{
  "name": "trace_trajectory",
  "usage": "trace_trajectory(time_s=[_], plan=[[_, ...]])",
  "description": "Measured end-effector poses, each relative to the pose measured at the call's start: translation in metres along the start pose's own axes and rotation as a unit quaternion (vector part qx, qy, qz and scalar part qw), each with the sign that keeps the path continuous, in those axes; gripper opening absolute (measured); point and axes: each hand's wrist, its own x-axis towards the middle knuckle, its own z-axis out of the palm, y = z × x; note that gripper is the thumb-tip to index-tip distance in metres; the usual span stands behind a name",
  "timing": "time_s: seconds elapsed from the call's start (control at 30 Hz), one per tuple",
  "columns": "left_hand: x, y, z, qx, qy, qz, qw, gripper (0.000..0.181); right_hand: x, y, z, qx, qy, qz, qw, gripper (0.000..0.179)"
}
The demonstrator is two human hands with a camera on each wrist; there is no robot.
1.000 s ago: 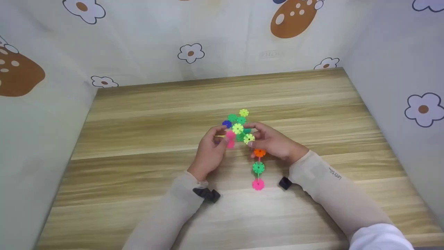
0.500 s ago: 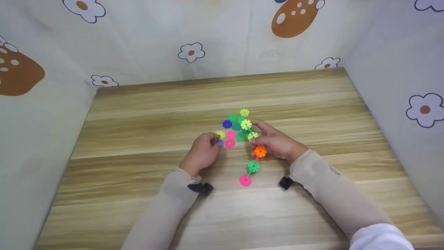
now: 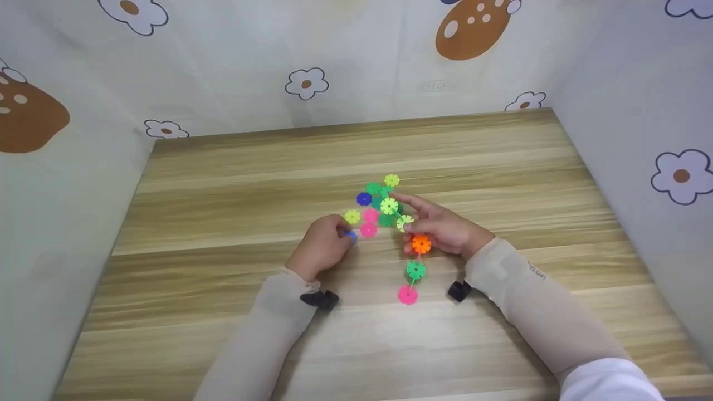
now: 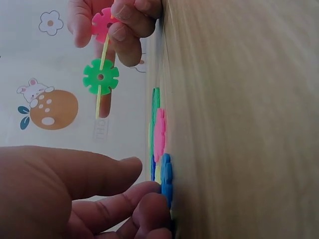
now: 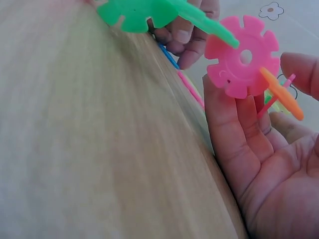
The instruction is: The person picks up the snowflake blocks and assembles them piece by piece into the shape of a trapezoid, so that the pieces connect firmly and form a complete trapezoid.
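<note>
My right hand [image 3: 448,227] grips a chain of notched plastic discs, the interlocking snowflake kind. Its lower part dangles below the fingers: an orange disc [image 3: 421,244], a green disc [image 3: 416,270] and a pink disc [image 3: 408,295]. At its upper end a yellow-green disc [image 3: 389,206] shows beyond the thumb. My left hand [image 3: 320,245] is low over the table, to the left of the loose discs. In the left wrist view its fingertips are right at a blue disc [image 4: 167,181] lying on the wood, the thumb held apart from it.
Loose discs lie on the wooden table [image 3: 234,195] between and beyond the hands: pink [image 3: 368,230], yellow [image 3: 352,216], dark blue [image 3: 364,199], several green, and another yellow [image 3: 392,180] farthest back. Patterned walls [image 3: 362,61] stand behind and at both sides.
My left hand has left the chain and moved left and down to the blue disc. The chain's hanging end swung left, then back right, in my right hand.
</note>
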Motion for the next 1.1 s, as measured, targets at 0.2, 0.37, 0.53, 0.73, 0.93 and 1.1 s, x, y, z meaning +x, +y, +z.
trace_trajectory(time_s=[0.2, 0.37, 0.53, 0.73, 0.93, 1.1], plan=[[-0.0017, 0.0002, 0.0003, 0.042, -0.013, 0.003, 0.9990, 0.032, -0.0014, 0.0005, -0.0006, -0.002, -0.017, 0.002, 0.9999, 0.075], [-0.0038, 0.0030, 0.0023, 0.061, -0.026, 0.004, 0.9978, 0.028, -0.0017, 0.0005, -0.0018, 0.002, -0.026, 0.001, 0.9997, 0.071], [-0.0045, 0.0046, 0.0037, 0.073, -0.040, 0.023, 0.9963, 0.020, -0.0019, 0.0006, -0.0022, 0.010, -0.032, -0.001, 0.9994, 0.068], [-0.0056, 0.0032, 0.0011, 0.072, -0.046, 0.023, 0.9961, 0.024, -0.0012, 0.0019, -0.0030, 0.015, -0.039, -0.007, 0.9991, 0.065], [-0.0072, 0.0035, 0.0024, 0.083, -0.053, 0.027, 0.9948, 0.018, -0.0016, 0.0012, -0.0026, 0.023, -0.034, -0.003, 0.9992, 0.063], [-0.0071, 0.0039, 0.0036, 0.066, -0.050, 0.030, 0.9961, 0.015, -0.0008, 0.0020, -0.0033, 0.019, -0.036, -0.005, 0.9991, 0.062]])
